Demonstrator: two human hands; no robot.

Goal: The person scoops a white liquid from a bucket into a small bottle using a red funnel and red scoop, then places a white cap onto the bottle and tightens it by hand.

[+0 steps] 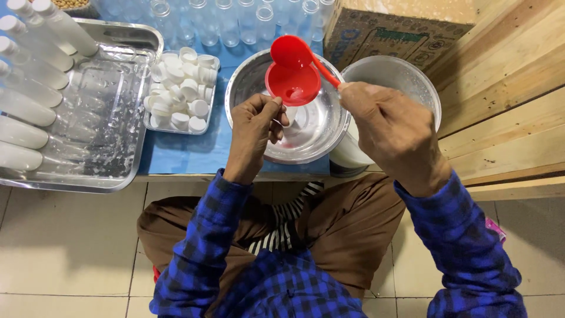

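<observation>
The left hand grips a bottle under the red funnel while the right hand tips the red ladle, a filling step needing a steady pour

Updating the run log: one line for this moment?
left hand: holds bottle under red plastic funnel | right hand: holds red plastic ladle above funnel | below: round steel bowl

Blue-and-black checked shirt sleeves, brown trousers, striped black-and-white layer beneath.

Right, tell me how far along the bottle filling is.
Done: filled white bottles lie in the metal tray. In hand: left hand steadies a bottle under the red funnel; right hand holds the red ladle. Left: empty clear bottles and loose caps.
</observation>
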